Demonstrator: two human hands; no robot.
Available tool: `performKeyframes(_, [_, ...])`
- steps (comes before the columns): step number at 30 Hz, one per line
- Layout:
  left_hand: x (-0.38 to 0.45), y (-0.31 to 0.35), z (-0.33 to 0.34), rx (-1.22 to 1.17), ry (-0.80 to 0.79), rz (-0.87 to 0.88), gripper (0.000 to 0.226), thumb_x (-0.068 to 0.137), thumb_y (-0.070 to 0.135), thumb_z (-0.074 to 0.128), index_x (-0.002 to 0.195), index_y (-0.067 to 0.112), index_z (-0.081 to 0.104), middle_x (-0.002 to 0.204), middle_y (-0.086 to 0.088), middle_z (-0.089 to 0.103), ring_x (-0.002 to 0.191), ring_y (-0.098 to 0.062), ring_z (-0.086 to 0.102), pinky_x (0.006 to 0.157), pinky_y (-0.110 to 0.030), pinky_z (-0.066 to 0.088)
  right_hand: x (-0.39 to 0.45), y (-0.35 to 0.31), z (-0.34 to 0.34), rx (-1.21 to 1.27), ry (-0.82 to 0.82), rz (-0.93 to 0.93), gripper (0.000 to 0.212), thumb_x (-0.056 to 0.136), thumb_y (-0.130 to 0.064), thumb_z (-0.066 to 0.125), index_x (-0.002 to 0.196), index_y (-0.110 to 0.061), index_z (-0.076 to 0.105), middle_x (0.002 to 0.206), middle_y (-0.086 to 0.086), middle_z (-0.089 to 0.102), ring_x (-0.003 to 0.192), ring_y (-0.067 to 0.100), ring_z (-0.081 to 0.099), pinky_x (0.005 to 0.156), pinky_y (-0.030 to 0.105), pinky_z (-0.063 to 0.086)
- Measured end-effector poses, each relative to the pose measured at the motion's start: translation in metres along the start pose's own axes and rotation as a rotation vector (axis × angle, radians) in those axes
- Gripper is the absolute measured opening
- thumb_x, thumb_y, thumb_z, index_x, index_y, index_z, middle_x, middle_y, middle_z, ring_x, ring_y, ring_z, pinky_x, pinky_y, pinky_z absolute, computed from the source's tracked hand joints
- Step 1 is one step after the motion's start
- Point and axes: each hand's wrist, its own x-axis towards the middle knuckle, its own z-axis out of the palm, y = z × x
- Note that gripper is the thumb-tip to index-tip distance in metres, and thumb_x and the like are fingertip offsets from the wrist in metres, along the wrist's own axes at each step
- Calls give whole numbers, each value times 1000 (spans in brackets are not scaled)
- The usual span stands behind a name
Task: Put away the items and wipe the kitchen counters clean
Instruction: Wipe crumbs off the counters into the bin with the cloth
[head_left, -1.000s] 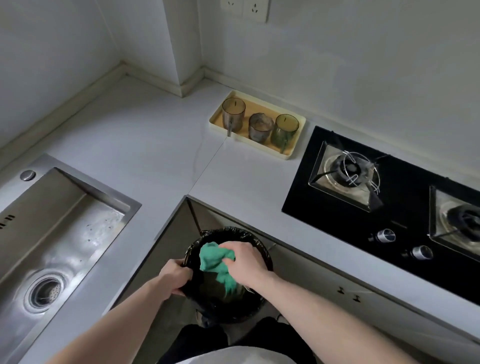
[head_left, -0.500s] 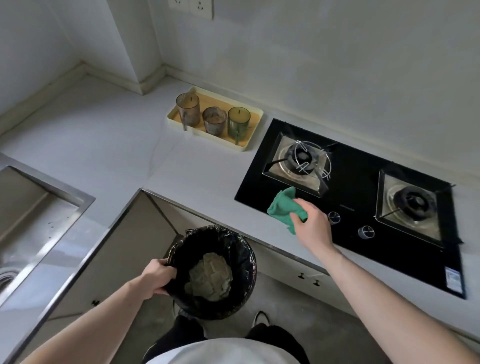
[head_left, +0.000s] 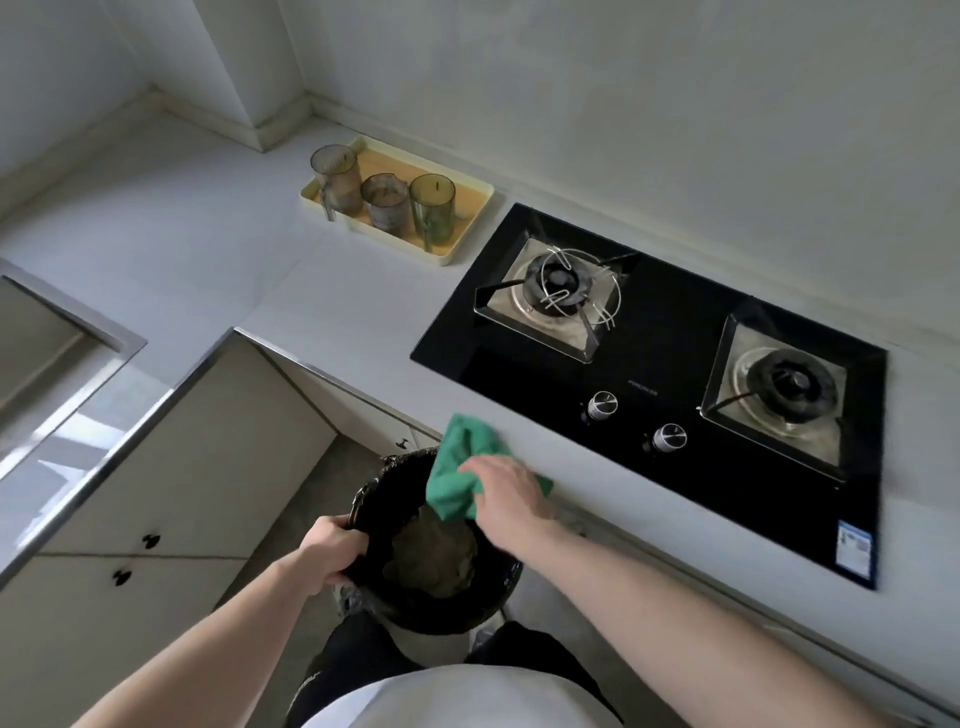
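1. Head view: the white worktop (head_left: 322, 291) is seen carrying a black gas hob (head_left: 670, 374) and a yellow tray (head_left: 467, 218) with three cups.
2. A black-lined bin (head_left: 395, 499) is gripped at its rim by the left hand (head_left: 332, 551).
3. A green cloth (head_left: 457, 478) is pressed at the worktop edge, over the bin, beneath the right hand (head_left: 511, 493), its fingers spread.

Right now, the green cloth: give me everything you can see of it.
The green cloth is a soft, crumpled teal-green rag, fabric by its look, bunched into folds. It lies at the front edge of the white counter, in front of the black stove, with one part hanging past the edge over the black bin. The right hand rests on top of it, fingers spread, covering its near-right part. The left hand grips the bin's rim, not the cloth.
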Motion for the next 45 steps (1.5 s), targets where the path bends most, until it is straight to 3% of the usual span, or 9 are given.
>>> performKeyframes(3, [-13, 1, 20, -19, 4, 10, 32, 75, -5, 55, 89, 12, 78, 65, -9, 72, 59, -28, 71, 61, -48, 63, -24, 3, -7, 209, -3, -7, 42, 95, -11, 62, 133, -31, 60, 139, -12, 58, 127, 15, 53, 112, 31, 41])
performKeyframes(6, [-23, 4, 34, -10, -8, 16, 32, 75, -4, 55, 87, 14, 79, 66, -7, 73, 59, -25, 71, 58, -41, 62, -18, 27, -46, 236, 179, -1, 43, 94, -12, 63, 134, -28, 61, 137, -12, 60, 124, 12, 56, 109, 21, 38])
performKeyframes(9, [-28, 3, 41, 4, -24, 7, 33, 71, -1, 56, 86, 16, 80, 76, -12, 77, 71, -30, 76, 66, -48, 65, -1, 63, -86, 174, 318, 52, 42, 95, -16, 63, 137, -24, 59, 141, -8, 58, 129, 17, 55, 108, 34, 45])
performKeyframes(19, [-23, 1, 50, 113, -55, 56, 33, 67, 1, 57, 86, 17, 79, 84, -19, 77, 75, -36, 76, 61, -54, 63, -9, 89, -31, -135, 182, 228, 49, 97, -6, 56, 141, -26, 52, 163, -4, 34, 154, 25, 20, 120, 41, 31])
performKeyframes(25, [-22, -2, 52, 185, -69, 86, 31, 69, 0, 57, 84, 16, 79, 86, -19, 77, 77, -36, 77, 65, -53, 64, -60, 53, -3, 65, 152, 195, 46, 96, -3, 57, 136, -27, 59, 151, -7, 51, 146, 17, 36, 118, 32, 28])
performKeyframes(31, [-39, -2, 64, 225, -105, 82, 35, 76, -4, 53, 93, 15, 77, 81, -14, 73, 65, -31, 74, 53, -41, 62, -117, 63, -28, 322, 237, 246, 37, 96, -19, 64, 127, -37, 63, 125, -12, 66, 105, 12, 61, 97, 31, 50])
performKeyframes(35, [-44, -1, 76, 267, -106, 100, 35, 76, -4, 54, 91, 17, 77, 78, -13, 74, 63, -32, 75, 57, -46, 63, -151, 104, -62, 434, 460, 303, 34, 94, -14, 66, 126, -28, 65, 118, -11, 69, 98, 6, 65, 90, 29, 55])
performKeyframes(40, [-53, 2, 97, 276, -95, 107, 33, 76, -5, 55, 92, 13, 78, 67, -10, 69, 49, -24, 67, 45, -35, 57, -176, 184, -106, 331, 632, 468, 33, 94, -18, 65, 128, -23, 65, 117, -8, 71, 103, 11, 65, 83, 23, 48])
performKeyframes(45, [-64, 0, 131, 185, -77, 80, 33, 76, -10, 53, 90, 9, 77, 65, -12, 71, 54, -27, 69, 46, -36, 59, -177, 279, -142, 170, 622, 657, 39, 95, -23, 63, 134, -21, 61, 125, 9, 69, 110, 34, 64, 92, 41, 53])
